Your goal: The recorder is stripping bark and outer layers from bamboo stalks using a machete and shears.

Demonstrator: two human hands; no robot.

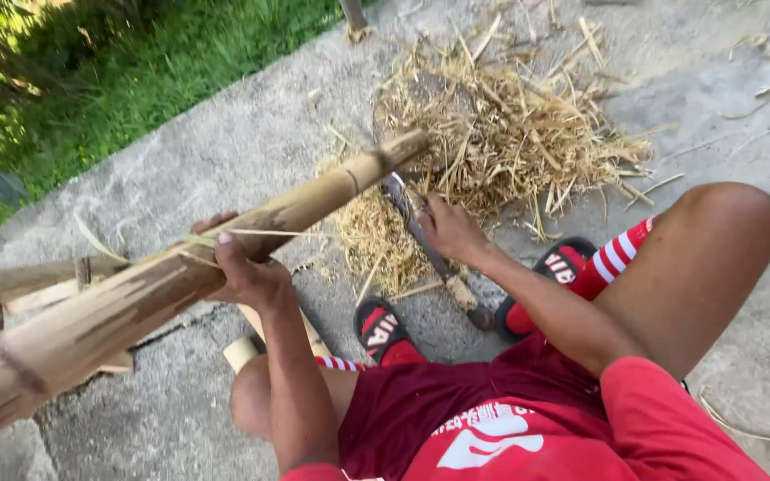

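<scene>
A long bamboo pole [314,200] runs from the lower left up to a round wooden block [421,98] half buried in shavings. My left hand [242,267] grips the pole near its middle, where the surface is chipped and splintered. My right hand [447,227] holds a machete [400,198], its blade lying just under the far end of the pole and its wooden handle end [463,294] sticking out toward me. My bent knees and red sandals frame the spot.
A heap of dry bamboo shavings [510,134] covers the concrete ahead. Several more bamboo pieces [37,281] lie at the left. Grass [118,71] borders the concrete at the upper left. A short cut bamboo piece [242,349] lies beside my left knee.
</scene>
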